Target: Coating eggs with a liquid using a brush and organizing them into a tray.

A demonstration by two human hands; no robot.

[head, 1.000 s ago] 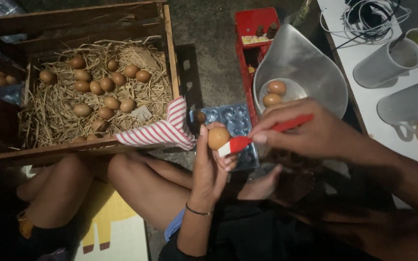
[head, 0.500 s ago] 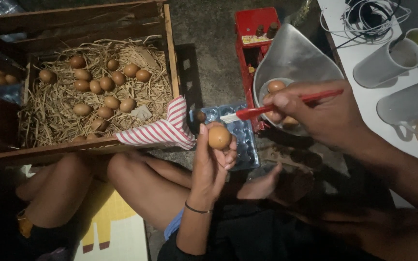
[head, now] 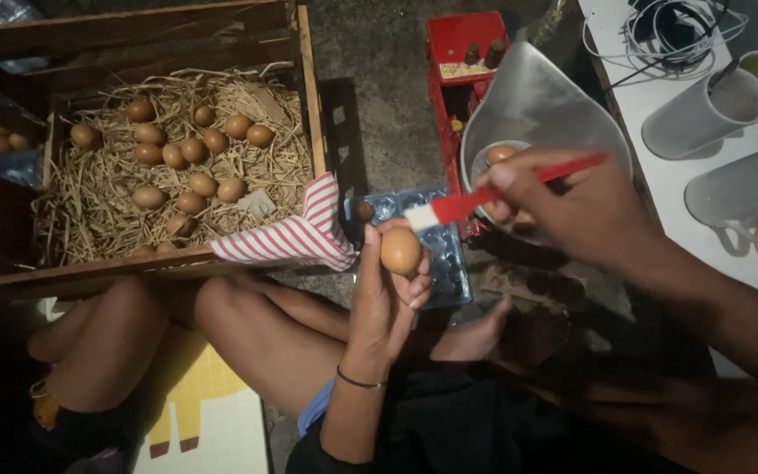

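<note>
A straw-lined wooden crate (head: 160, 175) keeps brown eggs cushioned. The left hand (head: 388, 298) lifts one brown egg (head: 401, 251), fingers curled round it, exposing its shell; the right hand (head: 572, 206) pinches a red-handled brush (head: 484, 197) just beside.

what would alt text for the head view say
The left hand holds up a brown egg while the right hand points a red-handled brush at it, beside a straw-filled wooden crate of eggs.
</note>
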